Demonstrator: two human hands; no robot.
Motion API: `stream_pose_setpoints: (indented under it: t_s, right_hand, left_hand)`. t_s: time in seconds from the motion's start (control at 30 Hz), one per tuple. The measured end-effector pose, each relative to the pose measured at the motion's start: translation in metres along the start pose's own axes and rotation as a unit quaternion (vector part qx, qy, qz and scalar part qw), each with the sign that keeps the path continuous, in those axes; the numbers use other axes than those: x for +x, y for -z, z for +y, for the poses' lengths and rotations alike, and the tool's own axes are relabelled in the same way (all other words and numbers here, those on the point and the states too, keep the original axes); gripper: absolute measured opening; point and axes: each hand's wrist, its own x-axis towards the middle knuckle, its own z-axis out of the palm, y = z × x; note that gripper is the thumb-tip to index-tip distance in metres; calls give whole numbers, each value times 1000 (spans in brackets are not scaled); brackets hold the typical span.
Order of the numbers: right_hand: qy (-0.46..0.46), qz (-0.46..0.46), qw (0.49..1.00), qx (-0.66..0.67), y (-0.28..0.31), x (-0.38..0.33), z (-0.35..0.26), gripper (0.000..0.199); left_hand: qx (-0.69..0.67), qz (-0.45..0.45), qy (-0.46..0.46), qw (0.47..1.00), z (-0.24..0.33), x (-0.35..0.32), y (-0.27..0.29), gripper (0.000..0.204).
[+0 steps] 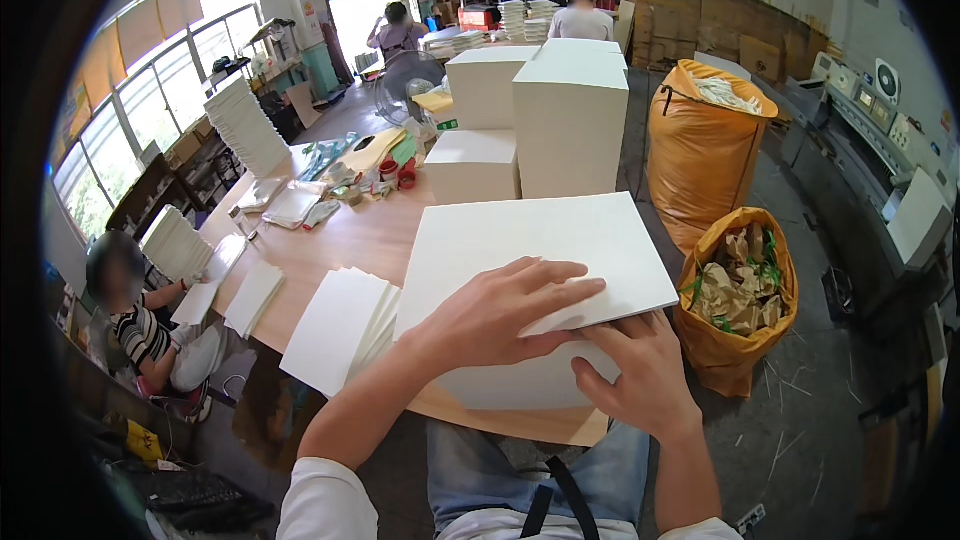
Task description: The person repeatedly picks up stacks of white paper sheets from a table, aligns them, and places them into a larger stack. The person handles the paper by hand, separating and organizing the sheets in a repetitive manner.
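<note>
The left hand [490, 305] lies palm down on the top sheets [540, 230], fingers slightly spread, gripping nothing. The right hand [640, 370] has its fingers up at the near right edge of those sheets, thumb apart from them; the fingertips are partly hidden under the edge, so I can't fairly say how many sheets they bear. The sheets cap the big white paper stack [520, 380] at the near side of the table [310, 250]. I'd judge the step as working that edge while the other hand steadies the top; the next move calls for light, even support so the corner doesn't crease. Just left sits a fanned paper pile [335, 325]; farther off, tall paper blocks [570, 130]; to the right, two orange sacks [705, 160].
</note>
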Motion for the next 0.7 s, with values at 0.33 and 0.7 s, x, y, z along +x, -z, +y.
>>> stream_pose_setpoints:
  t_s: [0.33, 0.7]
  right_hand:
    - [-5, 39, 999, 35, 5, -2, 9, 30]
    - [-286, 3, 957, 38, 50, 6, 22, 45]
  left_hand:
    - [20, 32, -27, 999, -11, 5, -6, 39]
    - [-74, 55, 39, 995, 0, 8, -4, 39]
